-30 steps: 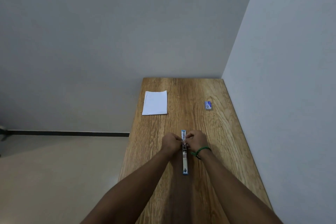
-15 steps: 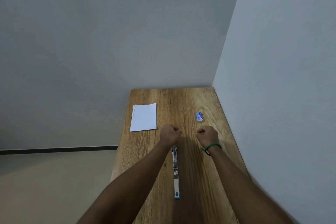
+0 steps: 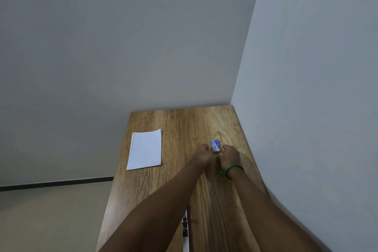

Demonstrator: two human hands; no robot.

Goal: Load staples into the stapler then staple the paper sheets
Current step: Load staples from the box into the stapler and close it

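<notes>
Though the fingers [image 3: 206, 147] of the left hand [image 3: 202, 153] and right hand [image 3: 231, 154] curl in close at either side of the staple box [image 3: 215, 145], I cannot tell whether they grip it. The box lies flat, its long axis pointing away from the person. Left of the box lie the paper sheets [image 3: 145, 151]. Well nearer than the box, a strip of the stapler [image 3: 185, 231] shows between the forearms, lengthwise too. Right of the box the worktop [image 3: 184, 125] soon meets the wall [image 3: 306, 108]; beyond the box, wood runs to the far edge.
</notes>
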